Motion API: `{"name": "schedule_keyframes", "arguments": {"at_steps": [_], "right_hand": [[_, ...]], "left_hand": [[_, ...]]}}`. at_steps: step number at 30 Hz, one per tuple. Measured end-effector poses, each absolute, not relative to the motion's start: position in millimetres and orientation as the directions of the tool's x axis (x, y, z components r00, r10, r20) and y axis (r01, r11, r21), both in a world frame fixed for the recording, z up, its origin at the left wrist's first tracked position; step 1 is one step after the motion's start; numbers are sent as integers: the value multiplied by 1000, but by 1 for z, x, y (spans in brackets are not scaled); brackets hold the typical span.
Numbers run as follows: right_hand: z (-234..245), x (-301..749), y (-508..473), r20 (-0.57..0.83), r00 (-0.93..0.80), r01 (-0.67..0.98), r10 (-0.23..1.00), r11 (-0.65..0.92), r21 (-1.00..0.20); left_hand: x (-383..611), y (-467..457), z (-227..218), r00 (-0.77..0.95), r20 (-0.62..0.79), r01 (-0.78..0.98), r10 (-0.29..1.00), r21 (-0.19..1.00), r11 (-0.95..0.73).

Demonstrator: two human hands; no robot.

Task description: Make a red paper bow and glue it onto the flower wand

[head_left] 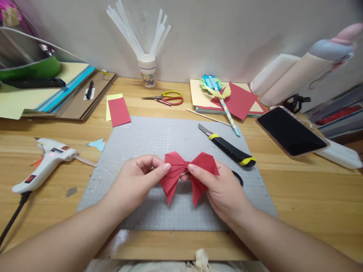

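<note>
One red paper bow (172,174): left hand (135,180) pinches its left wing, right hand (222,190) its centre. Left, one glue gun (52,158); right, one knife (231,149). Print on far cup (148,78): apparently pictorial.

Soft, bright light puts pale glare on the tabletop (306,200), the view's edges stretched and blurry
</note>
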State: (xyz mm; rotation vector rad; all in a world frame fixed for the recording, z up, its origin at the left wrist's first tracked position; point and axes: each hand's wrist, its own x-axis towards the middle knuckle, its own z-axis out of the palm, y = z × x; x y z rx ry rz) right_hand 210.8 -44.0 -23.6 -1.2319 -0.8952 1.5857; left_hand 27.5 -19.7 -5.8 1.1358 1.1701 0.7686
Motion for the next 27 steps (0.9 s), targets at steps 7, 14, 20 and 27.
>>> {"name": "schedule_keyframes", "arguments": {"at_steps": [7, 14, 20, 27], "right_hand": [[-23, 209, -42, -339, -112, -294, 934, -357, -887], [-22, 207, -43, -328, -130, -343, 936, -353, -870], [-18, 217, -40, -106, -252, -478, 962, -219, -851], [-19, 221, -34, -102, -321, -234, 942, -184, -955]], "left_hand": [[28, -20, -5, 240, -295, 92, 925, 955, 281], [27, -18, -11, 258, -282, 84, 924, 959, 269], [23, -13, -9, 172, -370, -96, 913, 916, 390], [22, -7, -5, 149, -439, -177, 886, 870, 461]]}}
